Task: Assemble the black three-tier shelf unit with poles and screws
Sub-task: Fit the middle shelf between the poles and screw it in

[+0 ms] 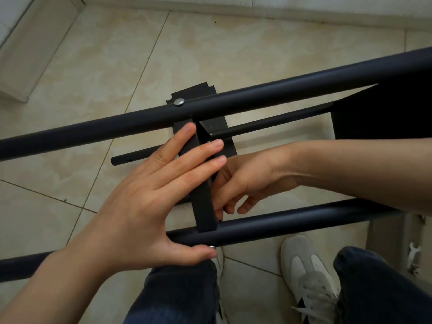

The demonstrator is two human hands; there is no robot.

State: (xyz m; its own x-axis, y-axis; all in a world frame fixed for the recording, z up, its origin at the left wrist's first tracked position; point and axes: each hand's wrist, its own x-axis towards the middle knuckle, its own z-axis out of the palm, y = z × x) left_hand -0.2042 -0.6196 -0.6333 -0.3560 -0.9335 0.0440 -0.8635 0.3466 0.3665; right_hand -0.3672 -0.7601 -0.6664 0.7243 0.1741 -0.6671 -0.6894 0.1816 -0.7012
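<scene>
- The floor (pixel 233 54) is pale beige tile with a marbled pattern and thin dark grout lines running at a slant.
- A white baseboard (pixel 280 12) runs along the floor's far edge, and a pale raised step (pixel 35 50) sits in the far left corner.
- The black shelf unit (pixel 385 113) lies on its side over the middle of the floor, just in front of the person's feet.
- Its thick upper pole (pixel 280 90) and thick lower pole (pixel 304 218) cross the view from left to right. Two thin poles (pixel 268 123) lie beyond them, closer to the floor.
- A shelf panel (pixel 203 206) stands edge-on between the two thick poles. Another panel (pixel 194 92) with notched corners shows behind the upper pole.
- A silver screw (pixel 179 102) sits in the upper pole where the notched panel meets it. A second screw (pixel 212 247) shows on the near side of the lower pole.
- The left hand (pixel 149 197) lies with straight fingers pressed across the edge-on panel; its thumb reaches under the lower pole and touches the second screw, a wide grip.
- The right hand (pixel 247 181) comes in from the right behind that panel with curled fingers. I cannot tell whether its grip holds anything.
- A small flat wrench (pixel 413 254) lies toward the floor's near right.
- Grey-and-white sneakers (pixel 308 277) and dark jeans (pixel 177 295) fill the near edge.
</scene>
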